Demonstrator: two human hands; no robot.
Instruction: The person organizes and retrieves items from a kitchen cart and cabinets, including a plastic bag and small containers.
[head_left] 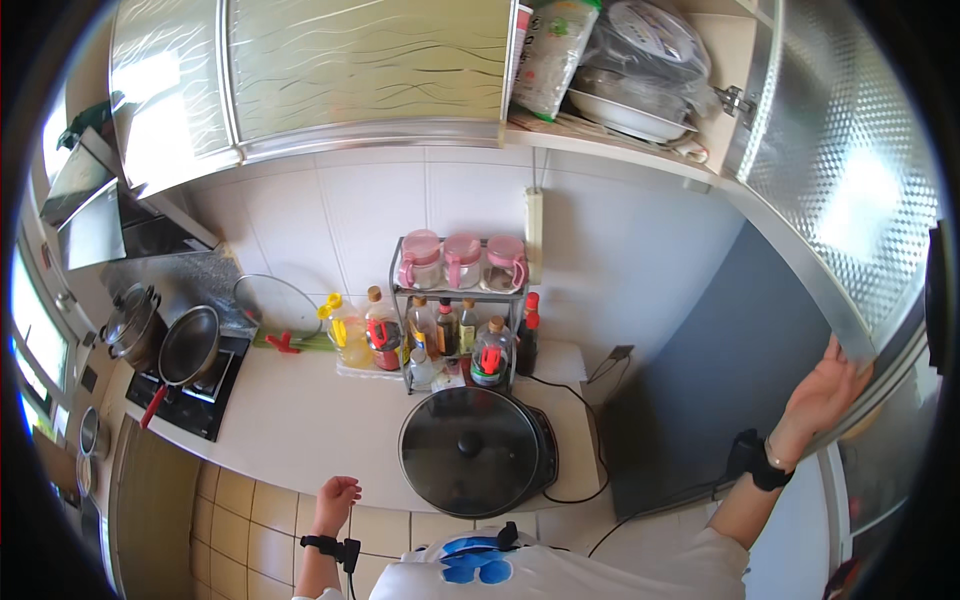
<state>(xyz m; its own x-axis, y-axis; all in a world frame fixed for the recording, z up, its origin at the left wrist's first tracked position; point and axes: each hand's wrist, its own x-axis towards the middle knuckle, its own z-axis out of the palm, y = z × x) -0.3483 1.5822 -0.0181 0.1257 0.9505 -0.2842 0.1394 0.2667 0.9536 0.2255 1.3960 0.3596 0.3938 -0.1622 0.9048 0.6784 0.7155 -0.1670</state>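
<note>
At the right, my right hand [825,398] is raised to the lower edge of a textured glass cabinet door [835,170], its fingers hooked on the frame. That door stands swung out from the upper cabinet. Inside on the shelf [600,146] are a white dish [632,114], a clear plastic-wrapped bundle [650,50] and a white and green packet [556,60]. My left hand [338,503] hangs in the air in front of the counter with nothing in it, its fingers loosely bent. A round electric pan with a dark lid [468,450] is the nearest thing to it on the counter.
A rack [402,345] bears pink-lidded jars [462,262] and several bottles. A frying pan [188,346] and a pot [133,325] stand on the stove [205,410] at the left. A black cord [597,455] runs over the counter. Beside the counter is a tall grey panel [690,370].
</note>
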